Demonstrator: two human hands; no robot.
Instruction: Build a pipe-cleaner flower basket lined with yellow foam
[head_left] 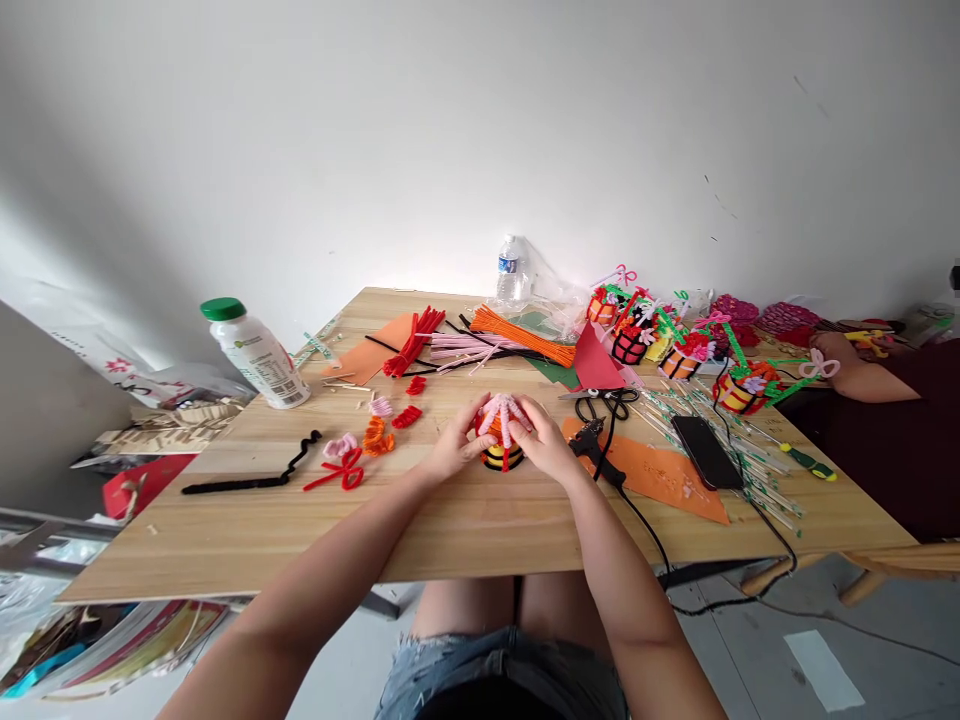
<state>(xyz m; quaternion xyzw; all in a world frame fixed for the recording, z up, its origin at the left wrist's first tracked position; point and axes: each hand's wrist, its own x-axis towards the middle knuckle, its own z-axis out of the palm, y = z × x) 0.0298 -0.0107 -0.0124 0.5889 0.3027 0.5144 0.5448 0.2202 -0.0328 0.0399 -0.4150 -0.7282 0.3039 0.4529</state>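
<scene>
Both hands meet at mid-table, near edge. L hand [456,447] cups the left side of a small pipe-cleaner basket [501,458] (yellow/black/red bands), R hand [546,442] grips its right side; fingers of both are curled in on it, so it's clamped between them and sits on the wooden table [465,530]. A pink pipe-cleaner flower [504,410] sticks out of the basket top w/ fingertips of both hands on it; can't tell which hand pinches it. Just left of the hands: orange curl [377,438], red curl [406,417], pink curls [341,444], red bow [341,472], and further left a long black pipe cleaner [247,480] w/ a wavy end. White bottle w/ green cap [255,355] lies tilted at the far left. Far side, centre: red bundle [412,345], pale pink bundle [465,348], orange bundle [521,335], and a clear water bottle [511,268] by the wall. Just right of the R hand: black glue gun [596,447] on orange paper [664,482], cord running off the near edge; scissors [604,400] just beyond it; dark phone [705,452] further right. Finished baskets [645,335] crowd the far right, where another person's hand [831,352] rests on the table.
</scene>
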